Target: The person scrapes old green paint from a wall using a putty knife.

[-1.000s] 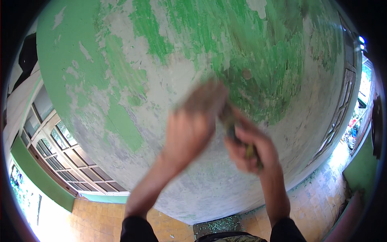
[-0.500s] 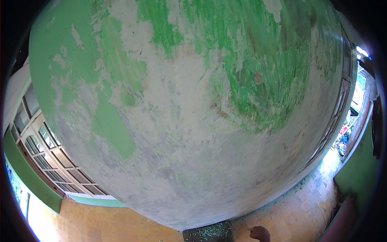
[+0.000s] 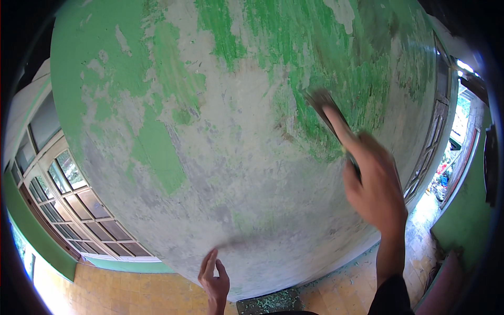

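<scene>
My right hand point(image 3: 375, 184) is closed around a paint scraper point(image 3: 323, 107), index finger stretched along the tool. The flat blade, blurred by motion, is at a patch of green paint point(image 3: 310, 123) on the wall point(image 3: 231, 178) before me. Whether its edge touches the surface I cannot tell. Much of the wall is bare grey-white, with ragged green strips higher up and at the left. Low down, my left hand point(image 3: 214, 275) is open and empty. Its fingers point up, their tips at or very near the bare lower wall.
At the wall's foot lies a dark mat point(image 3: 270, 301) strewn with green paint flakes. More flakes lie on the yellowish tiled floor point(image 3: 131, 289). Glass-paned double doors point(image 3: 79, 202) stand at left; a bright opening point(image 3: 462, 118) is at far right.
Both hands have come up in front of the wall, the right with the scraper raised to the green patch. Earlier only a small part of one hand showed at the lower edge.
</scene>
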`<state>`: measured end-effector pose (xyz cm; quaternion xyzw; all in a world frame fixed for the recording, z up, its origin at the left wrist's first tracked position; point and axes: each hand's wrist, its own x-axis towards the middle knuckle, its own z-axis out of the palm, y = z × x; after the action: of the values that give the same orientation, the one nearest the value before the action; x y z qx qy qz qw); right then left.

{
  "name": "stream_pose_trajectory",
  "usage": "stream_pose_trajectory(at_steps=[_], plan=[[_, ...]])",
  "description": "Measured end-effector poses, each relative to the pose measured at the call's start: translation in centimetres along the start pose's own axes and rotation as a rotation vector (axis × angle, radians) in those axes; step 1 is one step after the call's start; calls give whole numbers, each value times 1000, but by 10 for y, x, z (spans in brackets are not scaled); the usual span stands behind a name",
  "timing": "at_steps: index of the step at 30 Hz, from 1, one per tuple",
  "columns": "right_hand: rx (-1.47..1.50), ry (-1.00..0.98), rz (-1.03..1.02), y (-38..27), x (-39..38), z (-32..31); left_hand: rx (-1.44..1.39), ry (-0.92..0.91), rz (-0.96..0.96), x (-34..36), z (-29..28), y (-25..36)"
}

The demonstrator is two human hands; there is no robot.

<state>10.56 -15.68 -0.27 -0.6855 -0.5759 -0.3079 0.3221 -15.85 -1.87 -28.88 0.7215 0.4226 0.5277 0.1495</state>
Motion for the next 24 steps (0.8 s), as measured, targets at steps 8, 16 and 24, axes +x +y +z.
stream_pose_trajectory(at_steps=[8, 16, 24], plan=[[-179, 124, -123, -15, 76, -3, 68, 217, 151, 22, -3, 24], [-304, 163, -119, -25, 74, -7, 267, -5, 46, 28, -11, 32], [-367, 59, -147, -25, 77, -12, 232, 18, 85, 27, -1, 31]])
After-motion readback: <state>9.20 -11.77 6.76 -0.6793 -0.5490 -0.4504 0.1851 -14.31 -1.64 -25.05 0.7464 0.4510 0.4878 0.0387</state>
